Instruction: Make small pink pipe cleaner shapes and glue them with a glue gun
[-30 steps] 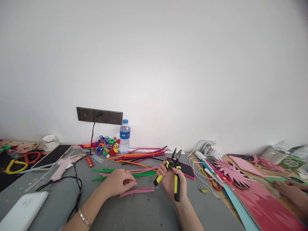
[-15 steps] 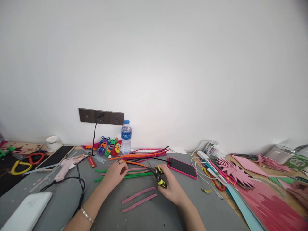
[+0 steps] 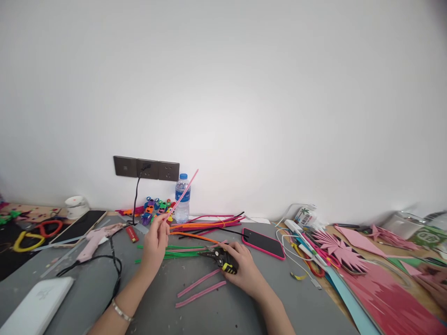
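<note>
- The glue gun [image 3: 91,245] lies on the gray table [image 3: 157,309], maybe there to leave room
- The left hand [image 3: 156,241] pinches a pink stick [image 3: 188,187] low down, likely so the rest pokes up free in front of the bottle [image 3: 182,213]
- Two short pink pieces [image 3: 200,295] lie side by side
- The right hand [image 3: 243,267] wraps around the pliers [image 3: 218,256], tips pointing left by the green sticks [image 3: 178,254], perhaps low to rest their weight
</note>
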Available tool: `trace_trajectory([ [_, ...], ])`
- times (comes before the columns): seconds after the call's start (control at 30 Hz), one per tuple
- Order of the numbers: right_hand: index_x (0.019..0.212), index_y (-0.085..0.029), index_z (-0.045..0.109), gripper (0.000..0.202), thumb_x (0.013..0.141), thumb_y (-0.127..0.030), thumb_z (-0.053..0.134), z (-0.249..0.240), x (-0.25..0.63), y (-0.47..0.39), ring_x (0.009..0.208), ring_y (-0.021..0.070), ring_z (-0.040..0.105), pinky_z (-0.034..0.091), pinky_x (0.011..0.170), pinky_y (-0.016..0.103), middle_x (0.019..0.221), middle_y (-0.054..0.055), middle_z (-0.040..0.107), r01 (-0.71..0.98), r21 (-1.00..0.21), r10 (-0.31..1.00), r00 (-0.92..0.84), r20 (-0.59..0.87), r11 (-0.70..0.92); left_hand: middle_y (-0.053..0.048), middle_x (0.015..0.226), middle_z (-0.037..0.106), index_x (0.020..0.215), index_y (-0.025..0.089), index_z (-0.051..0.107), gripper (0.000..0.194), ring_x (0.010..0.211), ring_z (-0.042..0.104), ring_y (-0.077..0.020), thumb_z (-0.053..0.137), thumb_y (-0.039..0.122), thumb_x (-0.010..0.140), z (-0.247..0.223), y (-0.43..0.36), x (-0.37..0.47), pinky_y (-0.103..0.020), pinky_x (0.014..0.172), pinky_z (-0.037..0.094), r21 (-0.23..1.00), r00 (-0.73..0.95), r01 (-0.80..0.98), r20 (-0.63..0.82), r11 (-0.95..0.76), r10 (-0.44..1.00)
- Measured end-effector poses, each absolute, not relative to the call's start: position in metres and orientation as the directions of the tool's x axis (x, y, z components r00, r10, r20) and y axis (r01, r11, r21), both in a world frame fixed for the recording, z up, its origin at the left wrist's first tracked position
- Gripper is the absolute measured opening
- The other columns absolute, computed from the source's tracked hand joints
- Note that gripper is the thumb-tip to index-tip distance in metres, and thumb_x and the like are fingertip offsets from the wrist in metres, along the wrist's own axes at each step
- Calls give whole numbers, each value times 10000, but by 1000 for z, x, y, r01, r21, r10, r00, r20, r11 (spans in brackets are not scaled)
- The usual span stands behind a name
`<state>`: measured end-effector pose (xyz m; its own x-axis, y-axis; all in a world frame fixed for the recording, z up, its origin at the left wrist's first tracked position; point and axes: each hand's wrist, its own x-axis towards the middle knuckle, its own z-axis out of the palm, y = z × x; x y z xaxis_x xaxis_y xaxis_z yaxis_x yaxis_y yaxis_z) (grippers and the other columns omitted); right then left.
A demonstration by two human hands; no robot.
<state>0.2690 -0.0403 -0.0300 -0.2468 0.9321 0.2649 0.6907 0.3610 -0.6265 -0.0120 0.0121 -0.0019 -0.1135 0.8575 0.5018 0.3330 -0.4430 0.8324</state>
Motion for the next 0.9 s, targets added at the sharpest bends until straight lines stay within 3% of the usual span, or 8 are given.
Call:
trace_trajectory([
  [0.17,1287,-334,546,618,692,-271,702,-35,271,-38,1100,304,471,321,1000,453,1167,66,573,774,-573,961,-168,221,268,63,658,499,1092,219,495,263,348,464,-68,381,402,941,-1,9,-5,-192,369,391,906,3,97,414,-413,910],
  [0.33,1154,-308,635,418,747,-381,697,-32,274,-37,1139,310,483,298,1028,476,1181,75,594,664,-699,959,-106,265,266,57,558,566,927,208,514,206,360,464,-89,402,381,937,-4,5,1,-193,405,371,849,231,272,400,-454,887],
  [0.43,1198,-294,586,427,801,-437,650,-26,271,-38,1133,294,503,331,1005,453,1193,77,591,385,-878,955,-36,293,284,65,513,531,848,212,505,190,448,501,-110,400,338,943,-3,-2,5,-204,511,374,739,425,395,381,-547,821],
  [0.5,1204,-273,566,412,838,-458,614,-22,264,-40,1007,250,568,399,919,393,1050,64,632,113,-949,956,-41,292,295,75,507,470,839,214,513,194,453,470,-108,401,333,943,-2,-5,8,-203,514,331,701,534,427,315,-572,784],
  [0.63,995,-213,625,261,880,-444,584,-21,247,-40,544,117,488,409,606,255,577,-41,524,-324,-921,963,-82,255,216,86,488,348,816,215,530,228,430,345,-104,420,376,935,-3,-8,13,-220,481,212,675,601,479,213,-561,770],
  [0.7,824,-193,633,235,876,-421,602,-20,244,-39,479,92,431,378,542,230,502,-60,466,-469,-864,968,-67,242,183,81,510,340,814,212,523,263,449,329,-107,398,405,941,-4,-6,14,-227,489,195,713,582,475,185,-516,792],
  [0.8,802,-204,666,158,791,-357,706,-15,249,-38,615,119,565,453,657,254,622,-20,609,-615,-765,978,50,203,191,83,527,319,871,205,523,289,474,306,-114,390,454,937,-4,-1,12,-233,495,185,801,522,444,132,-401,843],
  [0.9,960,-239,700,302,686,-352,757,-9,261,-39,866,200,639,479,831,344,904,30,716,-728,-665,986,106,126,164,79,545,284,814,187,528,357,493,276,-114,358,475,939,-7,7,7,-233,501,199,875,482,354,132,-330,866],
])
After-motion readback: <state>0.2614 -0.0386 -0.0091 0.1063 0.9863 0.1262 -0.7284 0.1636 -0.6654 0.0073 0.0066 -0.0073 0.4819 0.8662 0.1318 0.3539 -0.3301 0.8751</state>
